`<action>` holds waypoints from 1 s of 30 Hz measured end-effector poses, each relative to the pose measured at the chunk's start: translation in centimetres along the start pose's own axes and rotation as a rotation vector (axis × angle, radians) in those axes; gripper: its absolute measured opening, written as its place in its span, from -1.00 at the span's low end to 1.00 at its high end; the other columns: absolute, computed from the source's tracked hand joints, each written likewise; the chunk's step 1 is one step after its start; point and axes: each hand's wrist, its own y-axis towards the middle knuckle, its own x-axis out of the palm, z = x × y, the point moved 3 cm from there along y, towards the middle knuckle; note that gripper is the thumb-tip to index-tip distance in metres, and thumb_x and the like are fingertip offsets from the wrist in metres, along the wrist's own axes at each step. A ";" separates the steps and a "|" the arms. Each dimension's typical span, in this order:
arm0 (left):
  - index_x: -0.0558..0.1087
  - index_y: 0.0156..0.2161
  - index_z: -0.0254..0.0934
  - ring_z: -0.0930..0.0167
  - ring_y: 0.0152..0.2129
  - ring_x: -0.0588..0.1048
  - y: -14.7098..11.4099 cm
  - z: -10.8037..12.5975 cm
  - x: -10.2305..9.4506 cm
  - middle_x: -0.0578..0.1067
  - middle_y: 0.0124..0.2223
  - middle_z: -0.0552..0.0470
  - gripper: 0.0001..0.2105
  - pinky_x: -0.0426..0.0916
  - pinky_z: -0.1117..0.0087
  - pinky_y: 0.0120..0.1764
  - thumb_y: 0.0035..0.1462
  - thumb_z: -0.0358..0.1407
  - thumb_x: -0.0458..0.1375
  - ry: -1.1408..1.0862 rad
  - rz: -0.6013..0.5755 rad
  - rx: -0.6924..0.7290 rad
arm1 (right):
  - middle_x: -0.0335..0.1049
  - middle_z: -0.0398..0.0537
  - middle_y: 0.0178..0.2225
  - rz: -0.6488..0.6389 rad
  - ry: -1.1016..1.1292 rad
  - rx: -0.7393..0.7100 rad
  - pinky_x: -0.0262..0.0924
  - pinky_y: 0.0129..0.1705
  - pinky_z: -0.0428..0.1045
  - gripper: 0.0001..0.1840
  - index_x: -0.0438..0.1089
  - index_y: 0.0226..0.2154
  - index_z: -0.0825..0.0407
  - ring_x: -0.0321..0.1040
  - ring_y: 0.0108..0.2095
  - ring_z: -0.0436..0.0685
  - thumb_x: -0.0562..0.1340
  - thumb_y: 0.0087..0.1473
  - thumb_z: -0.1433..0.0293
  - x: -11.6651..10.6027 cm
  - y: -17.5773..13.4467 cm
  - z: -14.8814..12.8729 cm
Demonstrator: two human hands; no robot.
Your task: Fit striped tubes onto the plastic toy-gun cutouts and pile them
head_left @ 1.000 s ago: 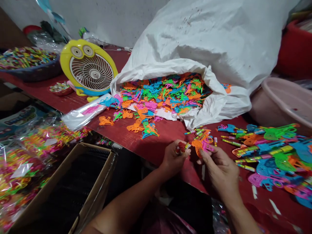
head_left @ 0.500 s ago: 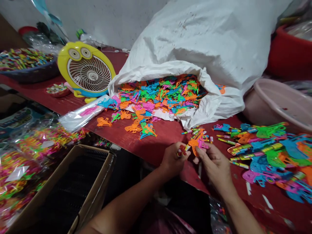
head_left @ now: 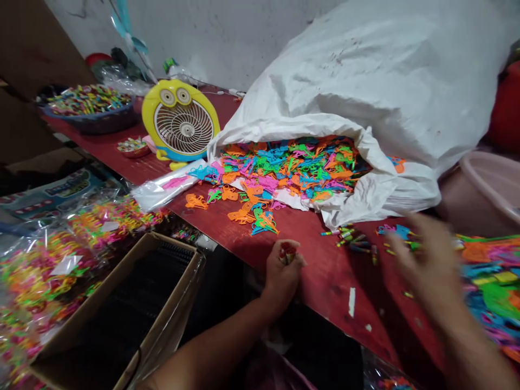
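Note:
My left hand [head_left: 283,276] is closed around a small bunch of red-ended wrapped sticks [head_left: 287,250] above the table's front edge. Over on the right, my right hand [head_left: 430,260] is blurred by motion, its thumb and fingers apart, with nothing visible in it. It is over the near side of a pile of colourful plastic toy guns [head_left: 495,292] with wrapped sticks among them. Between the hands lie several short wrapped sticks [head_left: 357,241]. Behind, a white sack [head_left: 349,208] lies with its mouth open, spilling more plastic pieces [head_left: 284,168] onto the red table [head_left: 320,276].
A yellow fan [head_left: 182,122] stands at the back left, near a basin of wrapped sticks [head_left: 91,103]. Clear plastic bags [head_left: 166,187] lie by the sack. A cardboard box [head_left: 170,298] and filled bags [head_left: 52,254] are below left. A pink basin [head_left: 459,187] sits right.
My right hand has moved right, away from my left hand, and the orange and pink toy pieces it held are no longer seen in it. The view has turned left.

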 end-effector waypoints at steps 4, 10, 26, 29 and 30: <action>0.30 -0.26 -0.25 0.55 -0.56 0.29 -0.8 0.0 -1.8 0.34 -0.46 0.18 -0.81 0.22 0.54 -0.47 0.05 -0.29 0.23 -0.036 0.135 0.079 | 0.25 0.13 0.16 -0.499 0.070 -0.426 0.09 0.17 0.20 -0.50 0.23 0.18 0.01 0.16 0.16 0.26 0.16 0.20 0.30 13.5 -0.5 -7.3; 0.38 -0.28 -0.29 0.52 -0.45 0.37 -0.2 1.0 -4.0 0.41 -0.39 0.11 -0.77 0.29 0.53 -0.34 0.06 -0.20 0.28 -0.066 0.171 0.120 | 0.27 0.14 0.12 -0.716 -0.127 -0.504 0.15 0.07 0.19 -0.46 0.23 0.20 0.02 0.17 0.09 0.30 0.16 0.15 0.42 20.2 -0.7 -9.0; 0.35 -0.34 -0.31 0.52 -0.58 0.38 2.2 -0.4 0.8 0.42 -0.52 0.13 -0.80 0.27 0.53 -0.48 0.09 -0.21 0.23 0.097 -0.018 0.049 | 0.48 0.04 -0.04 -0.527 0.120 -0.158 0.21 0.09 0.21 -0.55 0.47 -0.02 -0.01 0.38 0.00 0.23 0.09 0.05 0.48 9.4 -2.5 0.8; 0.36 -0.33 -0.30 0.50 -0.56 0.41 2.1 -0.1 0.9 0.43 -0.49 0.12 -0.81 0.29 0.52 -0.45 0.08 -0.22 0.22 0.088 0.027 0.069 | 0.53 -0.03 -0.17 -0.413 0.228 0.056 0.29 -0.05 0.14 -0.66 0.48 -0.08 -0.03 0.43 -0.17 0.18 0.16 0.11 0.30 8.3 -2.1 0.3; 0.36 -0.33 -0.30 0.50 -0.55 0.41 2.0 0.1 1.0 0.42 -0.48 0.12 -0.81 0.30 0.52 -0.44 0.08 -0.22 0.22 0.083 0.045 0.084 | 0.53 -0.04 -0.23 -0.388 0.310 0.142 0.32 -0.13 0.10 -0.66 0.48 -0.09 -0.01 0.43 -0.25 0.15 0.19 0.10 0.24 8.1 -2.1 0.1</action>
